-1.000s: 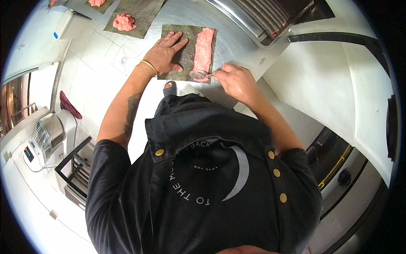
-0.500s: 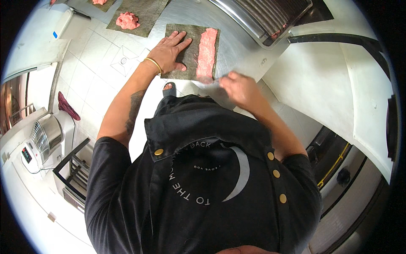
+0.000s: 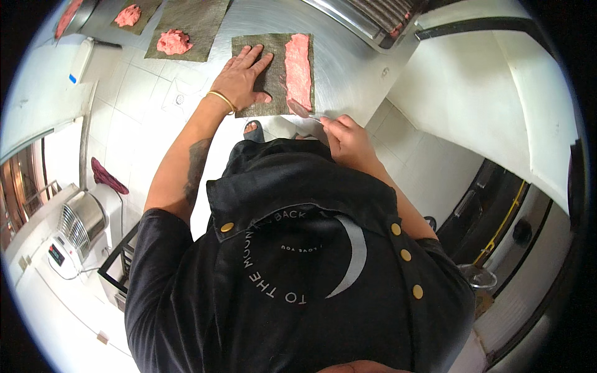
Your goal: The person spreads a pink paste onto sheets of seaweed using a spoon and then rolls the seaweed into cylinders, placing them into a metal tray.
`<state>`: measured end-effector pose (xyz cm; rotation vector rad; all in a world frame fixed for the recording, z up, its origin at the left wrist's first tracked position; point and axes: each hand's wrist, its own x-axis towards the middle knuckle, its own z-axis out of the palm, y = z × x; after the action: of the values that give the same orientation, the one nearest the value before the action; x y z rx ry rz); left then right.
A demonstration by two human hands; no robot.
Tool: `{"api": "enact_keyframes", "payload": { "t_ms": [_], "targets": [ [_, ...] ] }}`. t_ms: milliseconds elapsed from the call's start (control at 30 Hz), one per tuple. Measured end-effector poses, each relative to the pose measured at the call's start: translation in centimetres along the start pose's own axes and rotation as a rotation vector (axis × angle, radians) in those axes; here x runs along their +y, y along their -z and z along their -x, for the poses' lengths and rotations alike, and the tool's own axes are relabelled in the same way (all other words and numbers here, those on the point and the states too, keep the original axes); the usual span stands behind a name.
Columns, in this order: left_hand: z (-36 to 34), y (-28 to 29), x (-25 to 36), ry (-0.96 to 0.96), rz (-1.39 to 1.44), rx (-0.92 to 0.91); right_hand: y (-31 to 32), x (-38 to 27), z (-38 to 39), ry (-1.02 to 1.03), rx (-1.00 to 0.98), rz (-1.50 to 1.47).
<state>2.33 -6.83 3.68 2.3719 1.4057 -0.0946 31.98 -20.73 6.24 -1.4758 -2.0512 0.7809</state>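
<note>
A dark green nori sheet (image 3: 278,56) lies at the near edge of a steel table (image 3: 348,62). Along its right side runs a flattened strip of pink minced paste (image 3: 298,68). My left hand (image 3: 241,78) rests flat on the bare left part of the sheet, fingers spread. In my right hand (image 3: 348,138) is a metal spoon (image 3: 298,108), its handle pinched between thumb and fingers. The spoon's bowl touches the near end of the strip. To the left, another nori sheet (image 3: 198,25) bears a rough lump of pink paste (image 3: 175,41).
Farther left lies one more nori sheet (image 3: 146,13) with a pink lump (image 3: 128,15), beside a metal bowl (image 3: 76,15) at the rim of view. A ridged metal appliance (image 3: 373,18) stands at the back right. A mixer (image 3: 84,217) sits at the lower left.
My right hand and the spoon have shifted slightly toward me and left, and the spoon now shows sharply. My view has turned a little, bringing in more of the table's left end.
</note>
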Motion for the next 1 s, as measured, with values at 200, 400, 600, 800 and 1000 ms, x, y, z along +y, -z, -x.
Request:
{"api": "enact_keyframes", "payload": {
  "t_ms": [200, 400, 600, 800, 1000],
  "targets": [
    [-0.1, -0.2, -0.3, -0.033, -0.001, 0.014, -2.2, -1.7, 1.8, -0.054, 0.000, 0.008],
    [-0.1, -0.7, -0.8, -0.053, -0.019, 0.037, -4.7, -2.6, 2.2, -0.140, 0.037, 0.005],
    [-0.1, -0.7, -0.9, -0.074, -0.020, 0.034, -2.2, -3.1, 2.7, -0.290, 0.134, -0.016],
    [0.1, -0.4, -0.7, -0.051, -0.039, 0.010, -3.3, -3.8, 2.2, -0.211, 0.057, 0.001],
    [0.1, -0.3, -0.6, -0.033, -0.036, 0.009, -0.9, -2.1, -0.3, -0.260, 0.068, 0.051]
  ]
}}
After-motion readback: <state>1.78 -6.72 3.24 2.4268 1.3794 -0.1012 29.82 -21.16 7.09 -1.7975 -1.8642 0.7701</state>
